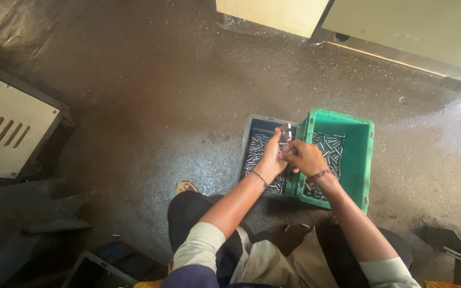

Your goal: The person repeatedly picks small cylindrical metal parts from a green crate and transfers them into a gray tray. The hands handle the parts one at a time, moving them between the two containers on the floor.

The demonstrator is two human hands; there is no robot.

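On the floor [150,80], dark and gritty, two crates stood side by side in front of the seated person, walls touching: a grey crate [253,124] to the left and a green crate [359,154] to the right, tilted up on the near side. Both held loose small metal pins [331,145], silver, approx. cylindrical.

Open room: wide bare floor lay to the left and beyond the crates. A vented cabinet [6,130] bounded the left edge, well apart from the crates. Pale machine panels [401,26] closed the top right corner. A dark box [100,269] sat near the bottom left, beside the person's knee.

Hands: the left hand [272,160] and right hand [305,157] met over the shared crate walls, fingertips touching. Both were pinched on a small metal piece [288,129] held between them, approx. above the grey crate's right rim. Exact shape of the piece: too small to tell. Each wrist carried a band. The remaining pins lay directly beneath and to either side of the hands.
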